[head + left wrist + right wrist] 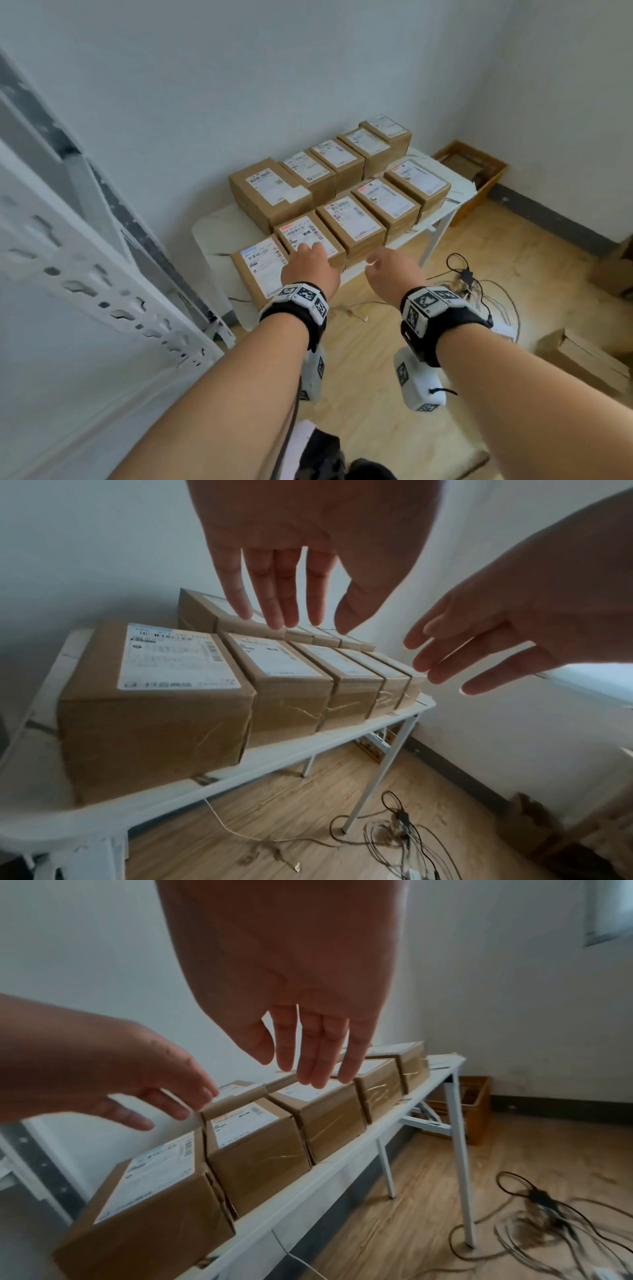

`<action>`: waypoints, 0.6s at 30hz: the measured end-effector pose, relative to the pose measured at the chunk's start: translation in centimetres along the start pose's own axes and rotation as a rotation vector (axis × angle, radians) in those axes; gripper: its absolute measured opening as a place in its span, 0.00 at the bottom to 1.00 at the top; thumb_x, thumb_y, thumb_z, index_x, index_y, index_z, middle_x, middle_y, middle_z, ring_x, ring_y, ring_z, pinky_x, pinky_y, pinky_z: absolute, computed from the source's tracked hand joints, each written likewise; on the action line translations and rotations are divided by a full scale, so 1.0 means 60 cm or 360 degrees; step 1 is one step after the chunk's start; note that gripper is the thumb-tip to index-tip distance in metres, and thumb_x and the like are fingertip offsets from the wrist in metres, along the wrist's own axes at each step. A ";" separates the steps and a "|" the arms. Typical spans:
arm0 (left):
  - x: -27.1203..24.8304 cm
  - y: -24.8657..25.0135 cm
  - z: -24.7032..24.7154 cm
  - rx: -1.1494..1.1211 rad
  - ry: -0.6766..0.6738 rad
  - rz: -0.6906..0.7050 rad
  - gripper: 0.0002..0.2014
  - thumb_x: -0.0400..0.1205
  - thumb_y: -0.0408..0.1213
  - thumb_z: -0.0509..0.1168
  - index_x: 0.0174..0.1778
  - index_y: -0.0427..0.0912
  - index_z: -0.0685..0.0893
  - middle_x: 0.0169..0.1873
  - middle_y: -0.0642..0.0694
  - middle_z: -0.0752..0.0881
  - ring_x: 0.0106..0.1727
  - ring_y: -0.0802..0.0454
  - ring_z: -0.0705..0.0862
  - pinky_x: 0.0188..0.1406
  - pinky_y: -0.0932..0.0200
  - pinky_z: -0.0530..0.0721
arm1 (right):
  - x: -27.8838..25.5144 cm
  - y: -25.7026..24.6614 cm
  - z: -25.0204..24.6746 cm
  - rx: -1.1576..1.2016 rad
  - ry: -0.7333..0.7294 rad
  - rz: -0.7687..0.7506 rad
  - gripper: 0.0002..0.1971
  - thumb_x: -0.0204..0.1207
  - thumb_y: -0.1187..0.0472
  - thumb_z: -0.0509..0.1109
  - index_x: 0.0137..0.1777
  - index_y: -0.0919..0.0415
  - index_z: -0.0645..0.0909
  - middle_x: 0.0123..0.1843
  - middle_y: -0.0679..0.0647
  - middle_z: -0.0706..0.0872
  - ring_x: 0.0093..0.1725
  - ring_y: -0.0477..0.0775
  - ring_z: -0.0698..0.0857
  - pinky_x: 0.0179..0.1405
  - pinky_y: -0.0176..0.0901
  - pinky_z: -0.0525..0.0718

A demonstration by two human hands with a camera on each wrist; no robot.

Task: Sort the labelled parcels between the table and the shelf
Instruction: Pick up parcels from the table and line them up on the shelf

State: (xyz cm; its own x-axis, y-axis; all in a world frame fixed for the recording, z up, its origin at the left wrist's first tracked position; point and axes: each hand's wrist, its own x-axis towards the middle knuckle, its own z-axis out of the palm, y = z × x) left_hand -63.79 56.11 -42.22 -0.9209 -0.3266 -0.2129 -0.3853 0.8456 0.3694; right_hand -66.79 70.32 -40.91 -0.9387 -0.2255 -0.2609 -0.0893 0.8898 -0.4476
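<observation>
The head view looks steeply down from above and behind both forearms onto the white bench (205, 226). Each wrist view sits low and close under its own palm, facing along the fingers (very wide-angle) across the front row of parcels (219, 693). All three share that row and the cables (548, 1215) on the floor.

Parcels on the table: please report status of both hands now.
Left hand open, right hand open, neither grips. Parcels in two rows on table, none lifted. Nothing blocks reach.
</observation>
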 end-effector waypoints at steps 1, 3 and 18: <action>0.021 0.000 -0.004 -0.0023 0.0037 -0.0032 0.18 0.82 0.40 0.61 0.69 0.44 0.76 0.67 0.44 0.77 0.67 0.43 0.77 0.57 0.48 0.81 | 0.021 -0.007 0.001 -0.0008 -0.0042 -0.0042 0.15 0.85 0.58 0.58 0.68 0.59 0.79 0.63 0.56 0.86 0.59 0.57 0.84 0.60 0.51 0.84; 0.064 -0.002 -0.011 -0.0060 0.0112 -0.0088 0.17 0.83 0.40 0.62 0.68 0.44 0.77 0.67 0.44 0.77 0.68 0.42 0.77 0.59 0.47 0.81 | 0.070 -0.024 0.000 -0.0037 -0.0081 -0.0113 0.14 0.85 0.59 0.59 0.66 0.60 0.80 0.61 0.58 0.86 0.58 0.59 0.85 0.60 0.52 0.84; 0.334 -0.080 -0.082 -0.0333 0.0387 -0.0548 0.27 0.79 0.39 0.68 0.74 0.45 0.70 0.70 0.42 0.71 0.70 0.42 0.73 0.63 0.48 0.79 | 0.376 -0.167 0.011 -0.0042 -0.0267 -0.0409 0.19 0.83 0.60 0.63 0.74 0.55 0.75 0.73 0.54 0.79 0.63 0.54 0.82 0.60 0.45 0.81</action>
State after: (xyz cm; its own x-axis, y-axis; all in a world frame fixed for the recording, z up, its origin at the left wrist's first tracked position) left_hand -80.69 43.42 -43.82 -0.7150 -0.6837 -0.1464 -0.6516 0.5757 0.4940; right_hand -86.86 56.07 -42.88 -0.8162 -0.5052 -0.2804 -0.3275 0.8044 -0.4957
